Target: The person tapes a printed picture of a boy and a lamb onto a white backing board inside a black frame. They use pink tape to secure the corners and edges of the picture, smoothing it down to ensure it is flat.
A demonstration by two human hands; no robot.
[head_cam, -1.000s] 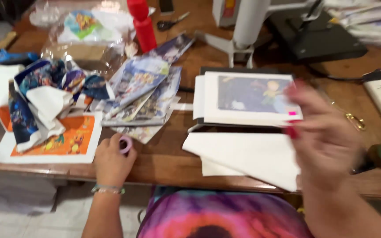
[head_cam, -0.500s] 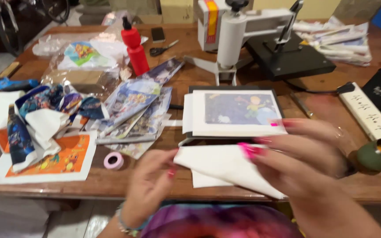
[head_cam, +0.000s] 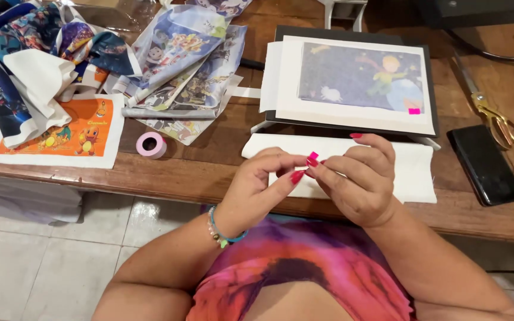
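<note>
Head has dipped and closed in versus half a second ago: the white sheet [head_cam: 411, 172] is no longer lifted and now lies flat on the table [head_cam: 168, 178] under both hands. Left hand [head_cam: 260, 184] and right hand [head_cam: 361, 181] now meet fingertip to fingertip, pinching a small pink tape bit [head_cam: 313, 157] between them. Tape roll [head_cam: 150, 144] sits well left of the left hand, so work looks to have moved from sheet to tape.
</note>
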